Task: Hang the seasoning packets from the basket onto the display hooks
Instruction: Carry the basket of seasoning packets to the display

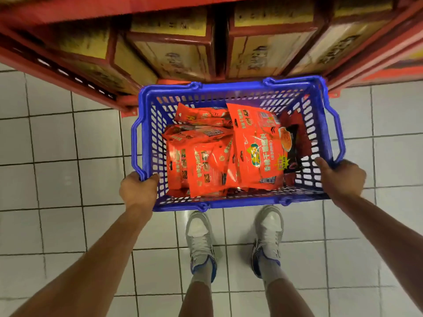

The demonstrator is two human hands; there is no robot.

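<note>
Above the white tiled floor (57, 179), a person holds a blue plastic basket (231, 203) out in front of them with both hands. The left hand (137, 191) grips the basket's near left corner, thumb hooked over the rim and fingers curled underneath. The right hand (341, 177) grips the near right corner the same way, thumb resting on top of the rim just beside the folded side handle (338, 133).

Inside the basket lie the seasoning packets (206, 161), bright orange-red pouches piled loosely over each other. One large packet (258, 143) lies tilted on top toward the right, its printed face up, and a darker packet (295, 138) is tucked against the right wall.

Beyond the basket's far edge stands a red metal shelf (68, 72), its lowest level stacked with yellow cardboard cartons (174, 58). Below the basket, the person's two white and blue sneakers (201, 241) stand side by side on the tiles.
</note>
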